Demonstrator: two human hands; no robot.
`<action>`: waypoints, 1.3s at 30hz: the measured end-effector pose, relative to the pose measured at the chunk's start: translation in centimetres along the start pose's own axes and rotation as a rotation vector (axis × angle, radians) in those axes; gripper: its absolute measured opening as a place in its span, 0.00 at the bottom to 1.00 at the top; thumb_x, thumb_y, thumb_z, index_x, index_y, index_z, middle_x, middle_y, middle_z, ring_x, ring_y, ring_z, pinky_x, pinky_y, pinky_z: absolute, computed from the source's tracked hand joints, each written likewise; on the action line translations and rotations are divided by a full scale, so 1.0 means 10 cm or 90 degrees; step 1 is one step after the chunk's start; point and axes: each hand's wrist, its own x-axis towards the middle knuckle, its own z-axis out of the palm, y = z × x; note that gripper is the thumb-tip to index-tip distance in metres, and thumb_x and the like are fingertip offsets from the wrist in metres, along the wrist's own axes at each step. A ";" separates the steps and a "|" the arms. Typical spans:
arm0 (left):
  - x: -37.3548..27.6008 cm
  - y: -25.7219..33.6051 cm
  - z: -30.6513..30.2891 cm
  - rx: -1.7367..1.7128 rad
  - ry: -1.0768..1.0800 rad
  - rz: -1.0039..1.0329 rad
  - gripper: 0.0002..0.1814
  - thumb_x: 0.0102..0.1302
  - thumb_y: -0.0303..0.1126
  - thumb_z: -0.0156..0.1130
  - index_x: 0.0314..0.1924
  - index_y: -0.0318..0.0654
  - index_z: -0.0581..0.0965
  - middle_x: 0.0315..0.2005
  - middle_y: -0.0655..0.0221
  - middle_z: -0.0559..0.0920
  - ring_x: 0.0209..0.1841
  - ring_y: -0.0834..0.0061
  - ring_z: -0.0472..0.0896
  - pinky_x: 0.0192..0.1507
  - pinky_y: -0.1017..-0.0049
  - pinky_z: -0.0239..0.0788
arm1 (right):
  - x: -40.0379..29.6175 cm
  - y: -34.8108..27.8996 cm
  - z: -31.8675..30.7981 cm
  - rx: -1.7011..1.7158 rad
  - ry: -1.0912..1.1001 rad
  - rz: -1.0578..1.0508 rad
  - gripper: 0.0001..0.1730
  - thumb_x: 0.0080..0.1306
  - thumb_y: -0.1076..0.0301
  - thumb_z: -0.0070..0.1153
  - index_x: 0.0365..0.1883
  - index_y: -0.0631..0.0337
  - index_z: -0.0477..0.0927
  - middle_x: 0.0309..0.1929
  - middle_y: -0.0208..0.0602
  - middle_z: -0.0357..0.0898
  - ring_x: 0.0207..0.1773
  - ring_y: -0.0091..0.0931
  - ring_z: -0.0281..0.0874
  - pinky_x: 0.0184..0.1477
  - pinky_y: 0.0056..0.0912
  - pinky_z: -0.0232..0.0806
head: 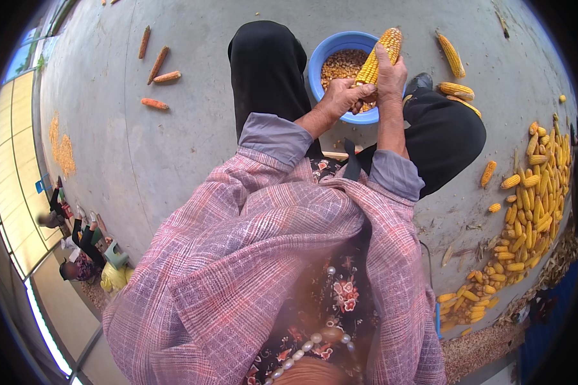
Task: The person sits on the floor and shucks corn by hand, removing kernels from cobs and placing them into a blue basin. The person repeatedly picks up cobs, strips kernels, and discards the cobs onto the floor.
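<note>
A yellow corn cob (384, 52) is held at a slant above a blue plastic basin (316, 62). My right hand (391, 72) wraps its upper middle, with the thumb laid along the kernels. At its lower end my left hand (347, 95) grips the cob, the thumb pointing towards my right wrist. Part of the lower end is hidden by the fingers. Loose corn kernels (343, 66) cover the basin's bottom. The basin stands on the concrete floor between my knees.
Several stripped cobs (159, 65) lie on the floor at the left. Unshelled corn cobs (450, 55) lie by my right foot. A large corn pile (534, 207) spreads at the right. Spread kernels (62, 147) and two seated people (84, 250) are at the far left.
</note>
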 end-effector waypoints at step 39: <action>0.18 -0.15 -0.11 0.138 0.032 0.092 0.21 0.70 0.29 0.60 0.61 0.30 0.74 0.44 0.65 0.84 0.45 0.77 0.83 0.49 0.77 0.76 | -0.16 -0.29 -0.06 -0.018 -0.107 -0.144 0.26 0.65 0.60 0.68 0.54 0.63 0.71 0.45 0.32 0.78 0.44 0.22 0.77 0.48 0.26 0.72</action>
